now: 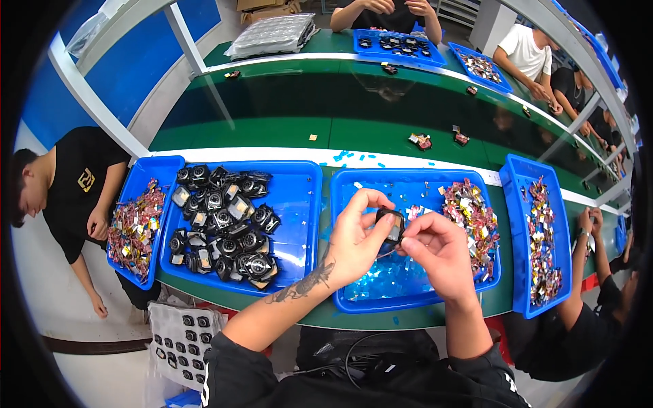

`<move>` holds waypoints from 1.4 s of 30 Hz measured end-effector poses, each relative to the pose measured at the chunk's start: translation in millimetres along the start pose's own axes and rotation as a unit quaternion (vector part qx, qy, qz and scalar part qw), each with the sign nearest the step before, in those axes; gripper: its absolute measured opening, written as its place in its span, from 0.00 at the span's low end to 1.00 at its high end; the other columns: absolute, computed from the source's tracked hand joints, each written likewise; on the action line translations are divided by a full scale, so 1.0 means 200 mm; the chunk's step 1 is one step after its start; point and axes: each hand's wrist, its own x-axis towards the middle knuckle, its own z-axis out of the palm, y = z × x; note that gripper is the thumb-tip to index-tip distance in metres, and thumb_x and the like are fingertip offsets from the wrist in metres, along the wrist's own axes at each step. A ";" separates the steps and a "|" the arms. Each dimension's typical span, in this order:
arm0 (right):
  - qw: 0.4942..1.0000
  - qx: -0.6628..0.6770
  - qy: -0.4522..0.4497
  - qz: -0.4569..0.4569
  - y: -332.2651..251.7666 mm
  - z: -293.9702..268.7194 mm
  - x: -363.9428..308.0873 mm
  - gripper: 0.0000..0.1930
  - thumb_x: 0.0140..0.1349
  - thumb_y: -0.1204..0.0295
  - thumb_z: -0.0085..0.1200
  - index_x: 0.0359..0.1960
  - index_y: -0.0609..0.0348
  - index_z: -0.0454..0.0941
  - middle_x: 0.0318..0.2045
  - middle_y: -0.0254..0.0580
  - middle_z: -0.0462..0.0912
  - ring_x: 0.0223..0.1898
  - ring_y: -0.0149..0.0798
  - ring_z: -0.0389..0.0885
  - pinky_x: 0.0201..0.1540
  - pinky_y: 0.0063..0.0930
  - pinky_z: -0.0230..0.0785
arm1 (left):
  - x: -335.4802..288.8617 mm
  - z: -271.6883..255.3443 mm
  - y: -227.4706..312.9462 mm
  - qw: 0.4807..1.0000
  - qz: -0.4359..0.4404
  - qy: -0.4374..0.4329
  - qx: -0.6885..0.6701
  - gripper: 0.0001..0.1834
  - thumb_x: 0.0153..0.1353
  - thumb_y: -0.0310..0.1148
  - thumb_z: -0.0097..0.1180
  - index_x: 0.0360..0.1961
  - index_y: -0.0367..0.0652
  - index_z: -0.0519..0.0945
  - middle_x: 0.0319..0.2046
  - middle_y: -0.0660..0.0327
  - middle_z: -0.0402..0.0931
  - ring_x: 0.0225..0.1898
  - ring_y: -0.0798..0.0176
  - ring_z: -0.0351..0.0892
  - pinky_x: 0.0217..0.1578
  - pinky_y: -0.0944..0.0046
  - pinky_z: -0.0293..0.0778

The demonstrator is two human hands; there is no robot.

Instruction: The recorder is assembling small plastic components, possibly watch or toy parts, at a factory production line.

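Observation:
My left hand (pixel 355 238) grips a small black smartwatch case (pixel 396 230) between thumb and fingers, above a blue tray (pixel 416 304). At the case's lower right edge, the fingertips of my right hand (pixel 441 253) are pinched together; what they hold there, if anything, is too small to make out. Below my hands the tray bears scattered bits of blue film (pixel 381 282). Small red, yellow and silver electronic parts (pixel 476 217) are heaped along its right side.
Left of me, a blue tray (pixel 299 234) carries many black watch cases (pixel 224 217). Narrower trays of small parts (pixel 139 228) (pixel 542 231) flank both. Across the green conveyor belt (pixel 272 102) lie a few loose assemblies (pixel 422 141). Co-workers (pixel 75 190) sit around the line.

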 end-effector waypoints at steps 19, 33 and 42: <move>0.916 -0.356 0.100 -0.158 -0.06 -0.01 -0.02 0.07 0.54 0.84 0.61 0.31 0.63 0.76 0.33 0.38 0.76 0.31 0.28 0.77 0.31 0.19 0.72 | -0.04 0.00 0.04 0.960 0.089 -0.036 0.265 0.07 0.55 0.28 0.67 0.35 0.40 0.85 0.37 0.60 0.73 0.33 0.71 0.73 0.33 0.70 0.71; 0.982 -0.163 0.002 -0.096 -0.03 -0.10 -0.09 0.15 0.58 0.85 0.57 0.48 0.64 0.81 0.42 0.43 0.78 0.40 0.31 0.80 0.41 0.20 0.75 | -0.01 -0.03 0.08 0.963 -0.148 -0.222 -0.034 0.08 0.66 0.28 0.56 0.39 0.34 0.83 0.33 0.65 0.77 0.37 0.75 0.74 0.37 0.73 0.70; 0.958 -0.190 0.153 -0.150 -0.04 -0.07 -0.10 0.07 0.57 0.85 0.60 0.37 0.67 0.80 0.34 0.43 0.83 0.32 0.32 0.82 0.32 0.23 0.76 | -0.03 -0.01 0.05 0.993 -0.028 -0.024 0.111 0.18 0.71 0.25 0.41 0.62 0.39 0.66 0.53 0.55 0.72 0.48 0.68 0.74 0.48 0.68 0.71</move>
